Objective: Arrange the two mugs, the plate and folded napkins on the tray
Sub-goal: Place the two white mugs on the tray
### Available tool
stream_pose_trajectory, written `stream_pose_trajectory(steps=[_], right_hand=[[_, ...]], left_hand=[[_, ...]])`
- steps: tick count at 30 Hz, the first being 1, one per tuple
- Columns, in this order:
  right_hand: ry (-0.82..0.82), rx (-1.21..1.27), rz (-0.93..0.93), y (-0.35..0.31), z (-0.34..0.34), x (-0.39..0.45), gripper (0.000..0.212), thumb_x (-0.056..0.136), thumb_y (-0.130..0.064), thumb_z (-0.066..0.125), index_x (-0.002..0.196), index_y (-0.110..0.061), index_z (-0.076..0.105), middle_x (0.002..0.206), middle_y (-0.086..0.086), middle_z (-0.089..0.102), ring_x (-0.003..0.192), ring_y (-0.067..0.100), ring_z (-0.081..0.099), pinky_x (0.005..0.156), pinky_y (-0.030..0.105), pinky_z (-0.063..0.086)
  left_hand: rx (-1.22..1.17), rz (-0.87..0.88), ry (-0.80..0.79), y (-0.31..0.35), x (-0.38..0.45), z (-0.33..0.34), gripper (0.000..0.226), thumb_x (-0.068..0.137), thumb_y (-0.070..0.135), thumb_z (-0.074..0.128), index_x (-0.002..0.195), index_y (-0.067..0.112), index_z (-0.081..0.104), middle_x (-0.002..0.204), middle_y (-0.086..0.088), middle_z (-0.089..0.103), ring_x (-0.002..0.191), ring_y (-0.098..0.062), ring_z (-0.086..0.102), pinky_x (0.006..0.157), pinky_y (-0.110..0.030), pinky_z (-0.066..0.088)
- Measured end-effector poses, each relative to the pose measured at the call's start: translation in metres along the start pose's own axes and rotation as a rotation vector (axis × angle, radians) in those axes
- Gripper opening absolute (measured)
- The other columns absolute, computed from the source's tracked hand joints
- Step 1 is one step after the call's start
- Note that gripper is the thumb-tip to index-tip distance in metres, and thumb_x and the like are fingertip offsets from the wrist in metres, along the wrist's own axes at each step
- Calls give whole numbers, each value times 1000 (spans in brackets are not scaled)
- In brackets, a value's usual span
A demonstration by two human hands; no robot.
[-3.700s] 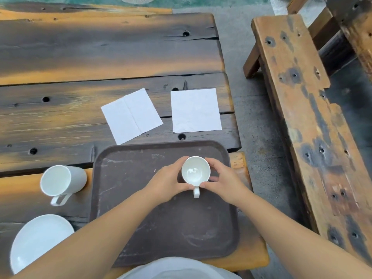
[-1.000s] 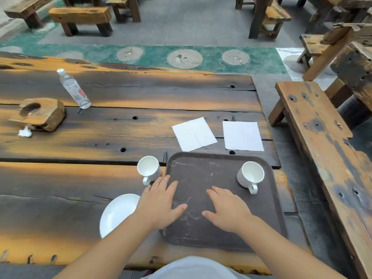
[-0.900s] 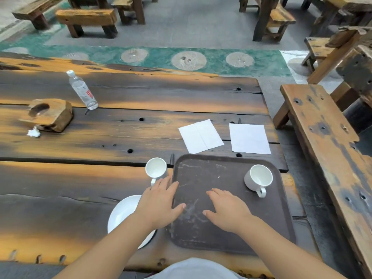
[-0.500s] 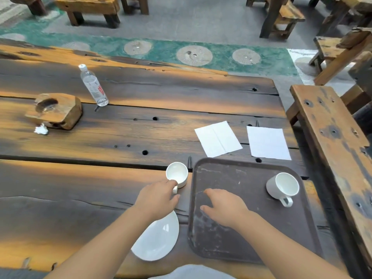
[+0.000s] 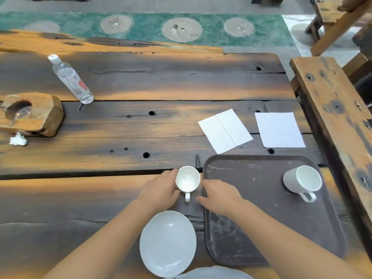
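Observation:
A dark brown tray (image 5: 261,214) lies at the table's near right. One white mug (image 5: 302,181) rests on the tray's far right part, tipped toward me, handle pointing near. A second white mug (image 5: 187,181) stands on the table just left of the tray. My left hand (image 5: 161,190) curls against this mug's left side. My right hand (image 5: 218,195) rests over the tray's left edge, fingers apart, just right of the mug's handle. A white plate (image 5: 168,243) sits on the table near me. Two white napkins (image 5: 225,130) (image 5: 279,129) lie flat beyond the tray.
A plastic water bottle (image 5: 70,79) stands at the far left beside a wooden block (image 5: 28,113) with a hollow, and a crumpled white scrap (image 5: 18,140) lies before it. A wooden bench (image 5: 334,109) runs along the table's right side.
One mug was set on the tray's right part. Both hands then shifted left from the tray; my left hand has wrapped the second mug's side and my right hand has come up beside it.

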State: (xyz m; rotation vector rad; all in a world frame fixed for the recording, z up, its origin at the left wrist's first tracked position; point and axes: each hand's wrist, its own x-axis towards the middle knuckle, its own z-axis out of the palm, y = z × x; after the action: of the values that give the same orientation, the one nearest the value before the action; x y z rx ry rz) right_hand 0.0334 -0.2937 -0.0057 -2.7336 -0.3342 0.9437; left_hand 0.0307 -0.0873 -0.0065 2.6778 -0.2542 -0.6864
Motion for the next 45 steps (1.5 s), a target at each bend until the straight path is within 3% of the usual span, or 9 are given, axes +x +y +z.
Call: stream_pose_trajectory(steps=[4, 7, 10, 14, 20, 28, 36, 39, 45], right_hand=[[23, 65, 51, -2, -1, 18, 38, 85, -44, 58, 118, -27, 49, 116, -2, 62, 104, 25, 61, 71, 35, 43], [30, 113, 42, 0, -1, 28, 41, 82, -39, 62, 117, -28, 45, 116, -4, 59, 104, 23, 59, 74, 37, 47], [-4, 155, -1, 0, 1, 36, 50, 79, -34, 65, 122, -29, 40, 122, -5, 55, 107, 23, 58, 80, 44, 52], [8, 188, -49, -2, 7, 45, 64, 79, -27, 66, 133, -28, 32, 132, -4, 50, 108, 26, 59, 78, 45, 53], [12, 269, -96, -4, 13, 60, 52, 80, -28, 66, 124, -26, 38, 126, -2, 52, 110, 24, 56, 81, 48, 53], [58, 383, -146, 4, 12, 58, 45, 74, -43, 70, 108, -33, 43, 108, -11, 60, 93, 18, 60, 75, 45, 53], [129, 495, -178, 23, 9, 33, 70, 71, -47, 77, 122, -42, 29, 110, -11, 62, 92, 15, 60, 71, 35, 50], [143, 508, -181, 39, 5, 20, 72, 70, -49, 78, 122, -38, 29, 115, -8, 61, 99, 15, 59, 78, 38, 51], [163, 566, -159, 75, -1, -3, 75, 72, -36, 81, 129, -38, 31, 123, -8, 58, 107, 11, 55, 85, 30, 48]], left_hand=[[-33, 26, -57, -11, 21, 2, 53, 84, 32, 57, 132, 31, 35, 133, 4, 51, 118, -21, 53, 83, -40, 49], [-87, 54, -137, -15, 34, 5, 64, 81, 32, 61, 138, 32, 32, 137, 7, 48, 122, -19, 50, 90, -44, 50], [-151, 68, -140, -18, 43, 9, 53, 80, 31, 63, 127, 31, 39, 126, 6, 52, 117, -17, 51, 87, -44, 50], [-220, 69, -147, -20, 50, 13, 52, 74, 30, 70, 117, 29, 41, 117, 7, 51, 109, -13, 51, 86, -43, 50], [-277, 80, -143, -22, 51, 20, 73, 72, 31, 76, 130, 33, 33, 129, 6, 49, 115, -13, 51, 89, -41, 50], [-344, 112, -74, -18, 48, 22, 56, 72, 37, 79, 115, 32, 43, 109, 13, 60, 94, -9, 56, 77, -31, 48], [-362, 109, -1, 3, 32, 19, 74, 73, 39, 81, 133, 35, 39, 123, 16, 58, 105, -6, 54, 88, -31, 47], [-371, 114, 18, 18, 29, 22, 80, 72, 42, 81, 138, 37, 35, 128, 17, 57, 111, -7, 53, 92, -31, 46], [-371, 121, 25, 56, 33, 33, 85, 72, 48, 80, 138, 45, 27, 132, 16, 55, 115, -7, 51, 91, -27, 43]])
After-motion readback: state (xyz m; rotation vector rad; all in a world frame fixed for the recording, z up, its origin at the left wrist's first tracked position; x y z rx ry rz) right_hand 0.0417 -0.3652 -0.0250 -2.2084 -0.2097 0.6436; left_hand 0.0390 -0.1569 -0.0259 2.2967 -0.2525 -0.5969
